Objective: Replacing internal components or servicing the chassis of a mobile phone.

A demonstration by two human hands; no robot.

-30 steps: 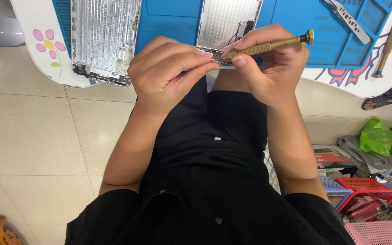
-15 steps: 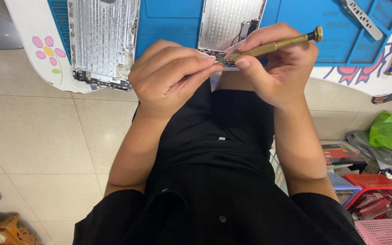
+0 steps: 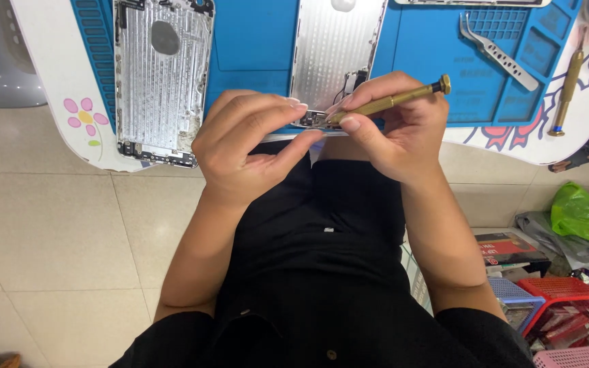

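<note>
Both hands sit a bit lower than before. Her right hand [image 3: 393, 126] stays pinched on the thin brass screwdriver [image 3: 390, 102], tip at the silver metal phone shell [image 3: 335, 61] on the blue mat [image 3: 253, 41]. Left hand [image 3: 247, 146] steadies the shell's bottom edge.

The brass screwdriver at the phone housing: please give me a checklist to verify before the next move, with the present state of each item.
1. Right hand grips the brass screwdriver firmly: ok.
2. Left hand steadies the middle phone housing at its near edge: ok.
3. Screwdriver tip seated in a screw: cannot tell, fingers hide it.
4. Housing lies flat on the blue mat: ok.
5. Tweezers on the mat, apart from both hands: ok.
6. Loose screws near the work spot: cannot tell, too small.
</note>
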